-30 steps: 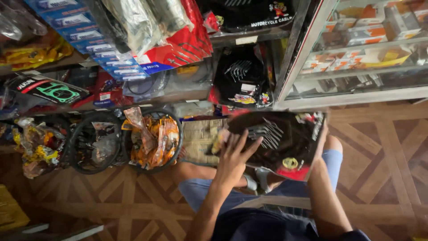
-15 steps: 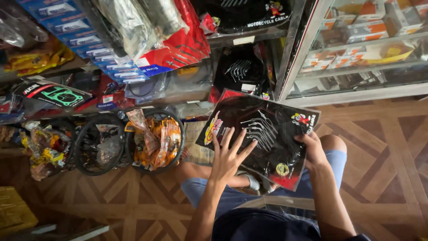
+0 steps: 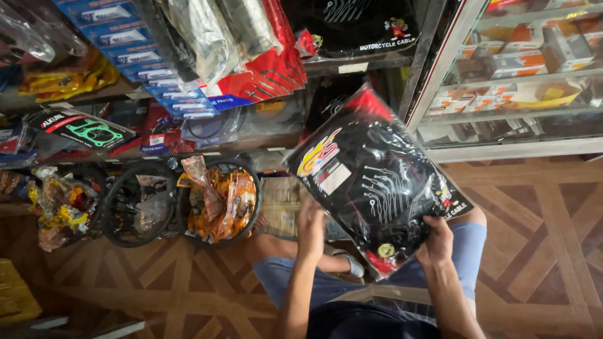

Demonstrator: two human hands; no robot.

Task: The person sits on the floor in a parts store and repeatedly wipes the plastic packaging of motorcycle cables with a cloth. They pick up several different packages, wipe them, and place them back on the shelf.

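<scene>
One head-worn camera looks steeply down, close over the hands and knees, facing the shelves and wooden floor.

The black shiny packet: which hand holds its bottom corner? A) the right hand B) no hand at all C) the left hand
A: the right hand grips the lower edge of the black packet, while the left hand is at its left side, partly behind it.
</scene>
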